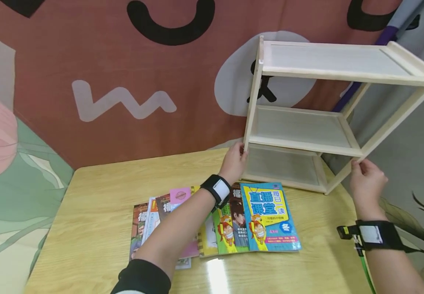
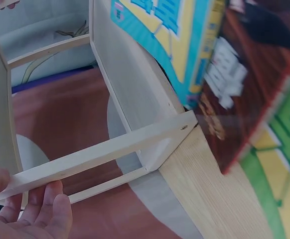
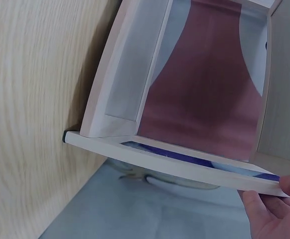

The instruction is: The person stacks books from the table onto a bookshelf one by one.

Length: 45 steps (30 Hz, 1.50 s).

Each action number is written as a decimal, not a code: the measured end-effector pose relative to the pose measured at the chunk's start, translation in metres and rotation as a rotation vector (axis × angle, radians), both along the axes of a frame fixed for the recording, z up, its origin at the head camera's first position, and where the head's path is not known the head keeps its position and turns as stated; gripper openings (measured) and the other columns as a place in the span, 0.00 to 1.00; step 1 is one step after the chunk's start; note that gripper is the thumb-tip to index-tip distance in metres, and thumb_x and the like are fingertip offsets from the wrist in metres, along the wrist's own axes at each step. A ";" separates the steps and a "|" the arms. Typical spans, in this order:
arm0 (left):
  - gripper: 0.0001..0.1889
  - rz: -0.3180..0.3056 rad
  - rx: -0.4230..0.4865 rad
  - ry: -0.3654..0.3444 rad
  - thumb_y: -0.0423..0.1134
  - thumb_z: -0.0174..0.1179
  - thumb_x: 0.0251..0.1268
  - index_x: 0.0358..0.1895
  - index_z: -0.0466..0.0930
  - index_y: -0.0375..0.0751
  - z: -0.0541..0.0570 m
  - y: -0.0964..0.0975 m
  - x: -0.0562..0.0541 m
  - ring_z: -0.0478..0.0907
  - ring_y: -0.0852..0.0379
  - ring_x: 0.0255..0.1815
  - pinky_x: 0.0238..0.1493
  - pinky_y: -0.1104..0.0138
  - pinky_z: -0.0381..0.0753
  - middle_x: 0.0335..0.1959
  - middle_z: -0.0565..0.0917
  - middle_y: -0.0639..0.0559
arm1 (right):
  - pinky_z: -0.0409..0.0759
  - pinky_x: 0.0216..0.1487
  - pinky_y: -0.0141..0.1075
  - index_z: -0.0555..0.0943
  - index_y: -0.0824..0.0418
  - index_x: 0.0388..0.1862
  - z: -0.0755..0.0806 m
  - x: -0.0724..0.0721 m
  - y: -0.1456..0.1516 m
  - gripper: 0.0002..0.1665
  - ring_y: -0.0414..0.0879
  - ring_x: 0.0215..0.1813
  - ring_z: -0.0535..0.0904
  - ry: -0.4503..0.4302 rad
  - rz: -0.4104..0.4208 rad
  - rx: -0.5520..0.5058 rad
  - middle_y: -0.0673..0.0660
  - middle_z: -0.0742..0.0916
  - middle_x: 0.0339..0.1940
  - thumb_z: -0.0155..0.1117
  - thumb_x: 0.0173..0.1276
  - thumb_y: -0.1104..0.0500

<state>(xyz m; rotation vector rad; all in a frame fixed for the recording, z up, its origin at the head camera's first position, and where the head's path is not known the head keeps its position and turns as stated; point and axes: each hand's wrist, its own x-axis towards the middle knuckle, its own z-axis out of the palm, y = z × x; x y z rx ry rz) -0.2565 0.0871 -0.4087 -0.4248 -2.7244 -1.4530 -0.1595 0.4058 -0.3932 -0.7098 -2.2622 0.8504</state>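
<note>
A pale wooden three-tier shelf (image 1: pixel 303 128) stands at the table's back right corner. My left hand (image 1: pixel 234 162) grips its front left post, just below the middle tier; in the left wrist view the thumb lies on one side of that post (image 2: pixel 100 152) and the fingers curl under the other. On the opposite side my right hand (image 1: pixel 367 181) pinches the front right post, a little under the middle tier. The right wrist view shows thumb and fingers around this post (image 3: pixel 185 172). All three tiers hold nothing.
Several overlapping books lie in front of the shelf, a blue and yellow book (image 1: pixel 270 216) on top at the right end. The wooden table (image 1: pixel 98 196) meets a patterned red-brown cloth (image 1: pixel 123 139) behind. A plant (image 1: pixel 414 224) stands off the right edge.
</note>
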 end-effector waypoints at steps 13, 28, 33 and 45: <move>0.19 0.004 -0.002 0.009 0.46 0.47 0.73 0.61 0.67 0.42 -0.007 -0.029 0.013 0.73 0.59 0.48 0.47 0.68 0.77 0.49 0.76 0.52 | 0.69 0.34 0.17 0.79 0.63 0.57 -0.004 -0.001 -0.018 0.23 0.16 0.28 0.65 0.031 0.108 -0.014 0.65 0.84 0.51 0.49 0.74 0.51; 0.18 0.098 0.026 0.013 0.45 0.48 0.73 0.61 0.67 0.41 -0.008 -0.071 0.025 0.73 0.56 0.51 0.54 0.64 0.76 0.50 0.75 0.50 | 0.64 0.31 0.15 0.82 0.65 0.51 -0.004 -0.020 -0.054 0.19 0.28 0.36 0.77 0.086 0.191 0.033 0.64 0.86 0.47 0.54 0.72 0.54; 0.18 0.123 0.048 0.004 0.44 0.48 0.73 0.59 0.68 0.40 -0.008 -0.084 0.028 0.74 0.54 0.52 0.56 0.62 0.76 0.50 0.76 0.48 | 0.82 0.49 0.40 0.80 0.65 0.55 -0.005 -0.025 -0.066 0.21 0.55 0.52 0.82 0.071 0.230 0.006 0.65 0.84 0.51 0.51 0.73 0.53; 0.19 0.176 0.098 -0.009 0.47 0.48 0.73 0.60 0.67 0.42 -0.013 -0.115 0.040 0.73 0.55 0.55 0.59 0.59 0.74 0.51 0.75 0.50 | 0.78 0.54 0.50 0.79 0.67 0.56 -0.010 -0.036 -0.093 0.19 0.57 0.56 0.80 0.129 0.328 -0.058 0.66 0.83 0.53 0.53 0.73 0.59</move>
